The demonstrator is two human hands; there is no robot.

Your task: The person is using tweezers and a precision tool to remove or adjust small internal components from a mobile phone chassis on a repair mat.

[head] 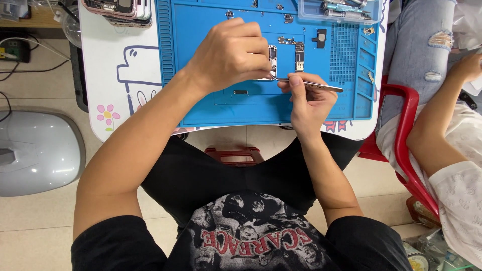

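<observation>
Pretty cramped setup here. The white counter [108, 75] is small, and the blue work mat [201, 105] covers most of it, running nearly to the near edge, so there's only a thin white strip left in front. On the left there's open tiled floor [40, 221] with a grey rounded appliance [35, 150] sitting on it. The right side is tighter: a red chair [406, 145] and another person's arm [437, 120] sit close by.

A clear plastic tray [337, 11] of tools sits at the mat's far right corner, and a stack of phone parts [120, 11] sits at the counter's far left.

The left hand [228, 52] is curled down over a small circuit board [272, 56] near the mat's middle, fingertips pinching it in place. The board's long axis runs away from the person, toward the far edge.

The right hand [309, 98] grips metal tweezers [311, 85] between thumb and fingers. They lie almost sideways across the mat, tip pointing left at the board's near end, back end sticking out to the right.
</observation>
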